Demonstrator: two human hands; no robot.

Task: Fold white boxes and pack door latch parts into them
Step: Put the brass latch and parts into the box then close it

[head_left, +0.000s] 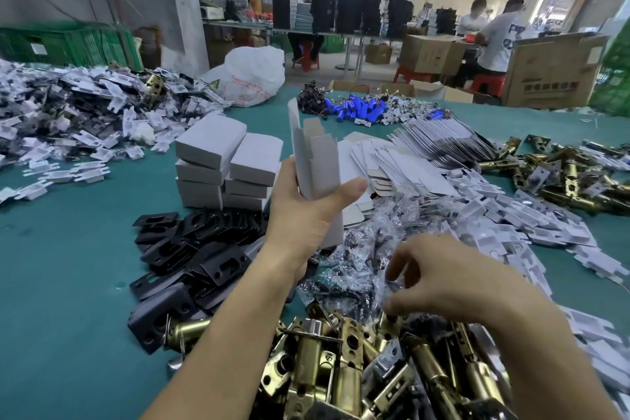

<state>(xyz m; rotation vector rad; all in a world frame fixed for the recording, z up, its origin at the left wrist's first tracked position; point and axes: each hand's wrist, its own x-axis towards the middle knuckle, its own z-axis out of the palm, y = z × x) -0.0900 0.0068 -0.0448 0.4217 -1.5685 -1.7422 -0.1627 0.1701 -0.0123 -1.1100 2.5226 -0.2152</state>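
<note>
My left hand point(301, 211) grips an upright white box point(315, 164) with its top flaps open, above the table's middle. My right hand point(439, 280) reaches down with curled fingers into a heap of small clear plastic bags point(361, 259); whether it pinches one I cannot tell. Brass door latches point(358, 368) lie piled at the near edge. Black strike plates point(197, 249) are heaped to the left. Behind them stands a stack of closed white boxes point(228, 164). Flat unfolded boxes point(426, 150) fan out to the right.
White plastic inserts point(61, 112) cover the far left and also spread on the right point(545, 225). More brass latches point(579, 177) lie far right. Blue batteries point(358, 109) and a white bag point(252, 75) sit at the back. People work at tables beyond the green tabletop point(68, 266).
</note>
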